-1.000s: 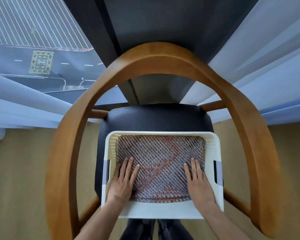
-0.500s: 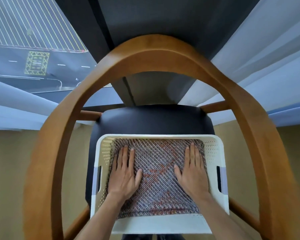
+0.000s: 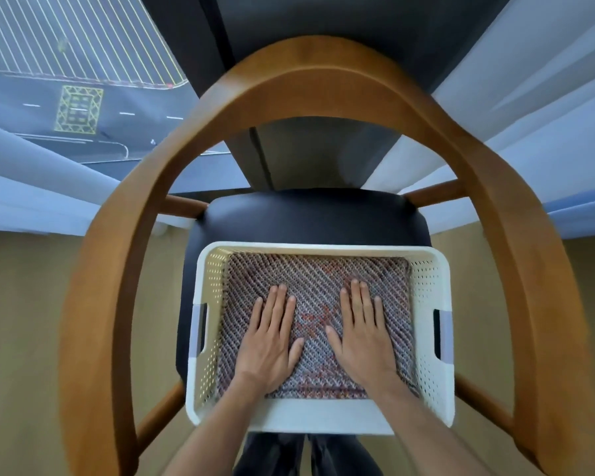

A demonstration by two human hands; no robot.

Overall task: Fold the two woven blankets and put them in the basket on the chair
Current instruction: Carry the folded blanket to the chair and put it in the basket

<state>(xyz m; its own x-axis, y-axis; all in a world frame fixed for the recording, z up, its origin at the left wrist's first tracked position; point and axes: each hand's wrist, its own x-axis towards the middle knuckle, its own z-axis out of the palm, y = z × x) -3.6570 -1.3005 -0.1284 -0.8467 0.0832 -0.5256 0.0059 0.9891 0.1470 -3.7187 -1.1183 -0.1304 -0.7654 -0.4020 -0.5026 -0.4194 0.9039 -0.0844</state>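
Note:
A folded woven blanket (image 3: 318, 280), grey and red in a diagonal weave, lies flat inside the white perforated basket (image 3: 323, 412). The basket stands on the black seat of a wooden chair (image 3: 310, 214). My left hand (image 3: 267, 341) and my right hand (image 3: 361, 334) rest palm down side by side on the blanket's middle, fingers stretched toward the far rim. Neither hand grips anything. Only one blanket surface shows; whatever lies beneath it is hidden.
The chair's curved wooden arm and back rail (image 3: 310, 70) arches around the basket on both sides. Pale curtains (image 3: 529, 108) hang behind, with a window (image 3: 66, 63) at the far left. Light wooden floor (image 3: 24, 338) surrounds the chair.
Both hands have slid from the blanket's outer edges toward its middle and now lie closer together. The view has shifted a little over the basket.

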